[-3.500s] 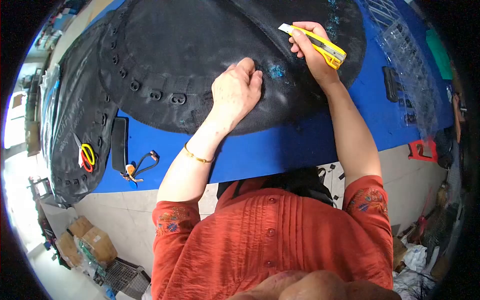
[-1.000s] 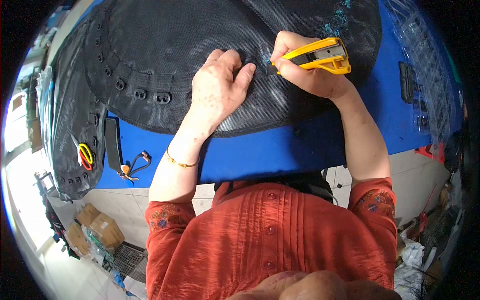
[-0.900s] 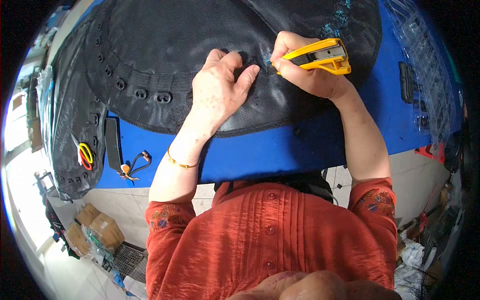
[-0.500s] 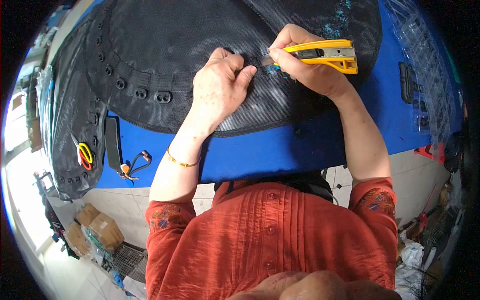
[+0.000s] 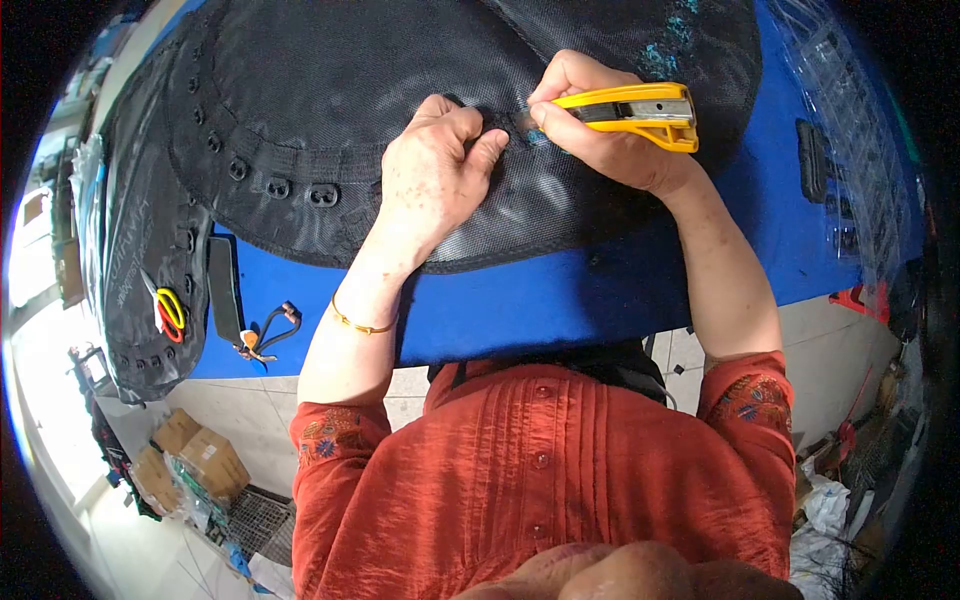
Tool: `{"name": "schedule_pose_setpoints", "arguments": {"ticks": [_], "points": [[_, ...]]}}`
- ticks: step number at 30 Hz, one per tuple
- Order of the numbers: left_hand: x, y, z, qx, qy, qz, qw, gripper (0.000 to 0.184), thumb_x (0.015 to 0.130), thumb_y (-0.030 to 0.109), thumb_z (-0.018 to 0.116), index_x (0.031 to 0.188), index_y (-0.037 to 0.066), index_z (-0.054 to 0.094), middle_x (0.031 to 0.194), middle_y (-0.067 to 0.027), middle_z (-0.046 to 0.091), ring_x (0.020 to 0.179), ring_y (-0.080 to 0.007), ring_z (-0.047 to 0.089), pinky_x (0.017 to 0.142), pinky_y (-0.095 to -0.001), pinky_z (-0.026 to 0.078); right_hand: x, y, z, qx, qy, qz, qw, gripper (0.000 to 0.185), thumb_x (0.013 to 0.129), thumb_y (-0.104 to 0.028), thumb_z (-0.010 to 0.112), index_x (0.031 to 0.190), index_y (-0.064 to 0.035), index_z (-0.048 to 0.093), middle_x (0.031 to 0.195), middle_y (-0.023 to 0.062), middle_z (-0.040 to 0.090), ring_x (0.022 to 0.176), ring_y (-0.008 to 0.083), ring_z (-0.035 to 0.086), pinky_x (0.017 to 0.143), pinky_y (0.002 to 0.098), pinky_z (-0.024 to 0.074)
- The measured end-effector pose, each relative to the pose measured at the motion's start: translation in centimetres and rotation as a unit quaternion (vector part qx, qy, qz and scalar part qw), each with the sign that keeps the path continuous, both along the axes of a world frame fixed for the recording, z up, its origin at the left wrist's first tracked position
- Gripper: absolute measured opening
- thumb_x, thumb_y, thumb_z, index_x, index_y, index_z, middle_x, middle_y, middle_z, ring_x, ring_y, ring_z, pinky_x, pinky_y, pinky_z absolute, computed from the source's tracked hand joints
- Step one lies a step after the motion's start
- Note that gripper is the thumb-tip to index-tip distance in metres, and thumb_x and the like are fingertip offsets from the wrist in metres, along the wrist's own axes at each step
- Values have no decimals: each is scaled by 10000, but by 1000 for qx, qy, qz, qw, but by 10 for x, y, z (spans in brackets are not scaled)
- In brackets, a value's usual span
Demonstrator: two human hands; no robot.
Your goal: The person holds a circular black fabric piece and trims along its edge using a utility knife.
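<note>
Panel (image 5: 340, 90) on table (image 5: 500, 310), second panel (image 5: 130, 290) to its left.
Scissors (image 5: 170, 314) lie on the second panel, cord (image 5: 268, 326) to their right; plastic (image 5: 845, 130) lies right of the panel; left hand (image 5: 437, 170) on the panel, left of cutter (image 5: 640, 112).

You have white glare far left — sheen on the mat (image 5: 420, 70), shadow on the table (image 5: 560, 310) — and curved, blackened edges.

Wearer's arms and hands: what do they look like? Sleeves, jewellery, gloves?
Left hand and right hand: no gloves. Left sleeve and right sleeve: short, red-orange, multicoloured embroidery with blue flower shapes near the cuffs. Thin gold-coloured bangle on the left forearm; none visible on the right.
</note>
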State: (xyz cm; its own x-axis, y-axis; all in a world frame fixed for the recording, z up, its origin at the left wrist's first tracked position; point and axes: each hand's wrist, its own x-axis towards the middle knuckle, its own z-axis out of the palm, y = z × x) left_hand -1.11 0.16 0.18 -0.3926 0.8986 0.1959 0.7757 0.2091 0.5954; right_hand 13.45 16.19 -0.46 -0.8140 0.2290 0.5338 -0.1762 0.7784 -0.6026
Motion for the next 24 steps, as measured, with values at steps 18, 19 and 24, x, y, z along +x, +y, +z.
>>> {"name": "schedule_pose_setpoints", "arguments": {"ticks": [18,19,24], "points": [[-1,0,-3,10,-3,5,1000,212,855,223,756,795,42,666,838,-117,626,732,-316,655,660,-410,538,2,9,0,4,-26,40,999,89,904,-86,647,901,-76,559,811,39,587,756,162,617,696,278,487],[-2,0,-2,3,-10,7,1000,209,855,221,757,798,42,666,845,-116,627,733,-315,656,661,-409,538,3,11,-2,4,-28,39,999,89,904,-86,647,901,-76,559,811,39,587,756,162,617,696,278,487],[0,0,-1,-5,-14,12,1000,202,856,209,758,802,38,665,851,-113,631,727,-307,657,661,-405,539,7,8,-2,47,-55,33,997,113,872,-57,654,859,-60,542,785,30,550,728,158,605,684,274,478]]}}
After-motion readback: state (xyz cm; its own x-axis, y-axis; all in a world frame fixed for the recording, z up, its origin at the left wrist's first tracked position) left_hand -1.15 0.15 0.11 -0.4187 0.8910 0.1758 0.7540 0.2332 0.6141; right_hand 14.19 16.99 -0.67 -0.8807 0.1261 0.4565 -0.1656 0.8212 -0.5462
